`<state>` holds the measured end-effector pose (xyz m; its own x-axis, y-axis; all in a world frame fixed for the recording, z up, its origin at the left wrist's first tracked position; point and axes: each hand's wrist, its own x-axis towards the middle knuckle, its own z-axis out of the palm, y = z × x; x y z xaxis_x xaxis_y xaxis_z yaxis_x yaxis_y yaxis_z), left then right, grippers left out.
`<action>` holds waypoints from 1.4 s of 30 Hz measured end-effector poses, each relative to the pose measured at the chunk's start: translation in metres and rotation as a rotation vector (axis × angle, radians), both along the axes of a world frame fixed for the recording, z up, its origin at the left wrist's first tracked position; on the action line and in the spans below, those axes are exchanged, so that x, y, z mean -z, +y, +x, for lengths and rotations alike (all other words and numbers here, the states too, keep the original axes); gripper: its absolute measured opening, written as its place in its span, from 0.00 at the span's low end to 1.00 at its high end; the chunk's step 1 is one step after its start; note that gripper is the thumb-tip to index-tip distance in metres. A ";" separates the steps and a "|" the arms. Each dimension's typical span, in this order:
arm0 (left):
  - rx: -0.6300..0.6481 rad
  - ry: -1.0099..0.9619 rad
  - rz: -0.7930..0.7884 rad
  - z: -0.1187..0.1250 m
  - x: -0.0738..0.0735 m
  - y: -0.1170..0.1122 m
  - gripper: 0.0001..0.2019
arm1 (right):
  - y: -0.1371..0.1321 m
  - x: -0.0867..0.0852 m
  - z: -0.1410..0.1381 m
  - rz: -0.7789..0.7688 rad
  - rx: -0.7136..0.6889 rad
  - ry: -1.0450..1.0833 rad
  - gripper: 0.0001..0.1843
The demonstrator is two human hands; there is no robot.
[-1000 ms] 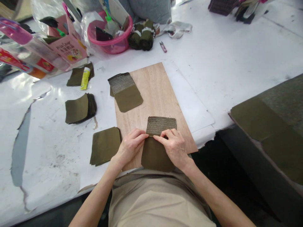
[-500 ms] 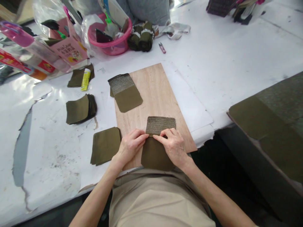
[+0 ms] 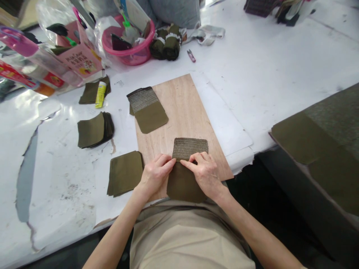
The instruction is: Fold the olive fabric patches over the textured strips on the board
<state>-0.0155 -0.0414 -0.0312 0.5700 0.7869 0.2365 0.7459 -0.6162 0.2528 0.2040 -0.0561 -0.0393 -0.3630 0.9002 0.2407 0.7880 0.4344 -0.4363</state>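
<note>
An olive fabric piece [image 3: 183, 185] with a rough grey-brown woven strip [image 3: 190, 147] at its far end lies on a wooden board [image 3: 185, 108] near the table's front edge. My left hand [image 3: 155, 172] and my right hand [image 3: 204, 172] both rest on it, fingertips pressed along the seam where the strip meets the olive cloth. The fingers of both hands are curled and pressed down on the piece. A second, similar olive piece [image 3: 147, 109] lies at the board's far left corner.
Stacks of olive squares [image 3: 125, 172] [image 3: 94, 129] [image 3: 89, 91] lie left of the board, with a yellow glue stick [image 3: 100, 94]. A pink basin [image 3: 127, 43], rolled olive cloth [image 3: 165, 44], small snips [image 3: 191, 55] and packets stand at the back. A large olive-covered panel [image 3: 322, 145] sits right.
</note>
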 end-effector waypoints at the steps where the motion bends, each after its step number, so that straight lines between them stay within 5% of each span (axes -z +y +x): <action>1: 0.005 0.028 0.008 0.000 0.000 -0.001 0.11 | 0.000 0.000 0.000 -0.003 -0.002 -0.004 0.15; 28: -0.008 0.174 0.216 0.011 -0.001 -0.008 0.11 | 0.001 -0.004 -0.002 0.035 -0.012 -0.053 0.14; 42: 0.002 0.209 0.144 0.009 0.001 -0.016 0.14 | 0.000 -0.001 -0.002 0.030 -0.015 -0.071 0.14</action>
<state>-0.0067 -0.0569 -0.0319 0.6194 0.7527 0.2229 0.7717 -0.6360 0.0032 0.2022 -0.0557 -0.0379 -0.3936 0.8872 0.2407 0.8098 0.4585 -0.3661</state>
